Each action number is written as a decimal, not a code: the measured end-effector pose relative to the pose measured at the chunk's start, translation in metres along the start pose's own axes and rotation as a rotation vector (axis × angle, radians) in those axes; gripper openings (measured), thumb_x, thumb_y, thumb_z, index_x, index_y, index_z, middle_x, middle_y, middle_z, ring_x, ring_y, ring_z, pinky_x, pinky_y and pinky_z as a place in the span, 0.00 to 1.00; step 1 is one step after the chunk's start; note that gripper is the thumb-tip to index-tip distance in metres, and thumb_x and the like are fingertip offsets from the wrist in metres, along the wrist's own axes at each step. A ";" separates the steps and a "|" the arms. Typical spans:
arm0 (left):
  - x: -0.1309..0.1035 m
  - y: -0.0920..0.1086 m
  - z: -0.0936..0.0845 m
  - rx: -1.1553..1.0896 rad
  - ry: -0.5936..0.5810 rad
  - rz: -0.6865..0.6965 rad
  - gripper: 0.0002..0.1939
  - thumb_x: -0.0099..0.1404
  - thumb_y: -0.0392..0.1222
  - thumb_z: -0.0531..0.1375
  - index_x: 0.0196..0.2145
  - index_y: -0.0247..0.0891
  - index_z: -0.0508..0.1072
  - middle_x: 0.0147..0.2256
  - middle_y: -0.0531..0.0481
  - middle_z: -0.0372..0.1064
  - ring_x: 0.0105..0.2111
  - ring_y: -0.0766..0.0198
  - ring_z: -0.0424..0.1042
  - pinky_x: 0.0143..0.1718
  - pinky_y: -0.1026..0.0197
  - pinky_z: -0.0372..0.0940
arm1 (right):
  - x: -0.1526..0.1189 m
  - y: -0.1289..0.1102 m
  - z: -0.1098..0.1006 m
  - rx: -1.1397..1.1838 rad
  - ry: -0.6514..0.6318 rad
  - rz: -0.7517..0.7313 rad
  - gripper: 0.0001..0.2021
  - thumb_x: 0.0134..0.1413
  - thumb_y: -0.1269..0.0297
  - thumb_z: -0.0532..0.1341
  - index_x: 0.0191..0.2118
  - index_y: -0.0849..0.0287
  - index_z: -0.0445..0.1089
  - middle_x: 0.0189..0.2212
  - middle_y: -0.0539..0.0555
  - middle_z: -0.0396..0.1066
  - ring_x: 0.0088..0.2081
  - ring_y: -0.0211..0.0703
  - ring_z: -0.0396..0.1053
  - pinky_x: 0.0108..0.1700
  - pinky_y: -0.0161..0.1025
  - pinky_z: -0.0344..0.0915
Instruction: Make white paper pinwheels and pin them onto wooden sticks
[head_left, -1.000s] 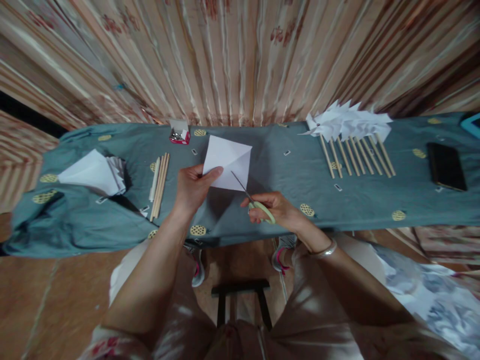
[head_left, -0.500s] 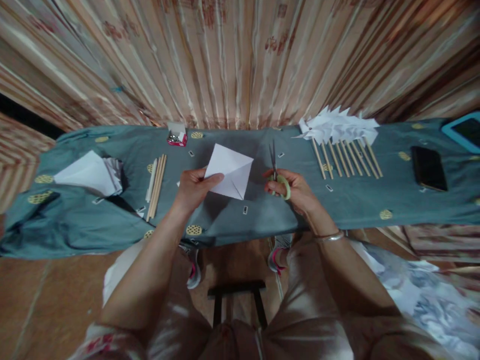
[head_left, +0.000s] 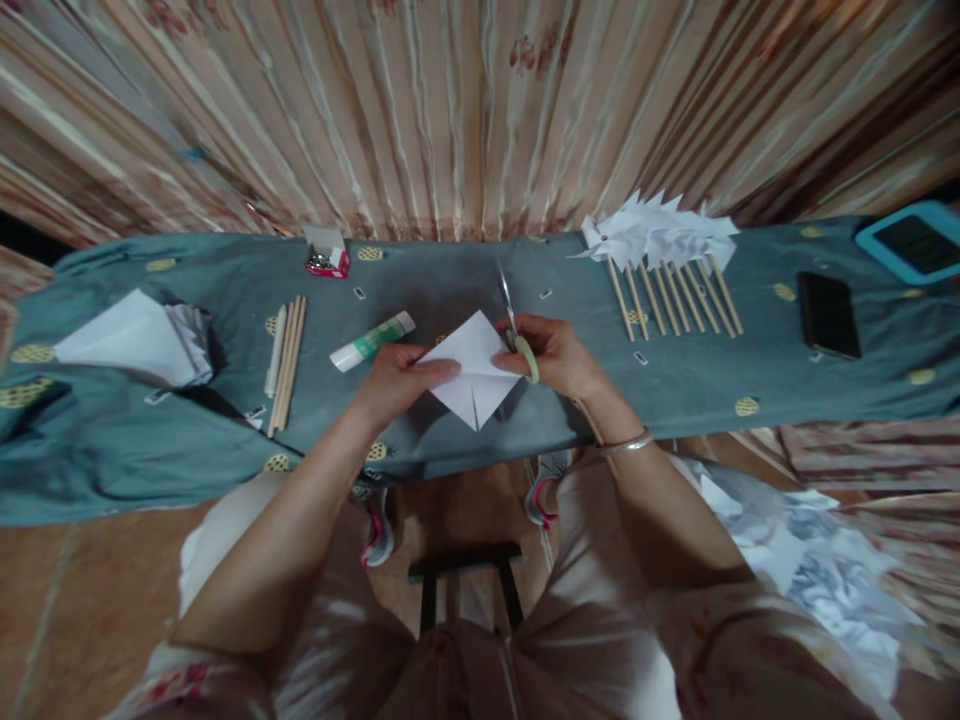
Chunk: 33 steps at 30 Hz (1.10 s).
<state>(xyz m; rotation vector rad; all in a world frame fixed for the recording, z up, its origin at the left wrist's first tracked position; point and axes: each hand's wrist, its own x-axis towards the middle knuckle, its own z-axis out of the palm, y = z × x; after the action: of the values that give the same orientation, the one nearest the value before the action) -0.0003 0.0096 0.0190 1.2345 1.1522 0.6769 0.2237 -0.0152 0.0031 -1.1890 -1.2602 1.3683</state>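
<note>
A square white sheet of paper [head_left: 474, 385] is held up over the table like a diamond, with a short slit or crease line running up from its lower corner. My left hand [head_left: 401, 385] pinches the paper's left corner, thumb on top. My right hand [head_left: 551, 352] grips the right corner with its thumb while also holding scissors [head_left: 507, 298] with light green handles, blades pointing away from me. Just beyond my left hand lies a glue stick [head_left: 373, 341] with a white and green body.
Left on the green cloth [head_left: 435, 270] are folded white papers [head_left: 131, 340], several wooden sticks [head_left: 289, 365] and a small red box [head_left: 328, 253]. To the right lie paper pinwheels on sticks [head_left: 664, 240], a black phone [head_left: 829, 315] and a blue-framed tablet [head_left: 911, 243]. A curtain hangs behind.
My right hand has come left with the scissors and taken the paper's right corner. The paper has turned into a diamond. The glue stick, hidden before, now shows.
</note>
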 end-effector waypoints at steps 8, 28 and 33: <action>-0.007 -0.001 0.021 -0.401 -0.014 0.151 0.24 0.46 0.59 0.71 0.34 0.40 0.78 0.41 0.45 0.78 0.45 0.55 0.75 0.43 0.57 0.71 | 0.010 0.001 0.033 0.224 0.426 -0.054 0.25 0.30 0.53 0.75 0.36 0.55 0.68 0.28 0.44 0.68 0.29 0.34 0.64 0.31 0.35 0.64; -0.006 -0.001 0.017 -0.388 0.323 0.140 0.13 0.46 0.45 0.71 0.28 0.35 0.77 0.26 0.51 0.75 0.22 0.68 0.69 0.25 0.65 0.65 | 0.005 -0.006 0.066 0.225 0.196 0.004 0.23 0.38 0.42 0.72 0.32 0.56 0.72 0.25 0.48 0.70 0.28 0.37 0.65 0.33 0.38 0.67; 0.002 0.005 0.000 -0.387 0.416 0.187 0.13 0.45 0.45 0.71 0.27 0.38 0.75 0.25 0.53 0.74 0.21 0.68 0.68 0.24 0.64 0.63 | -0.011 -0.002 0.062 0.136 -0.088 0.142 0.28 0.40 0.38 0.69 0.39 0.58 0.72 0.28 0.53 0.75 0.29 0.39 0.69 0.32 0.37 0.65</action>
<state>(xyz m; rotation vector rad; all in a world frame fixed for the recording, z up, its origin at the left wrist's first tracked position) 0.0015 0.0126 0.0233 0.8973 1.1739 1.2784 0.1635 -0.0343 0.0071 -1.1526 -1.1412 1.5996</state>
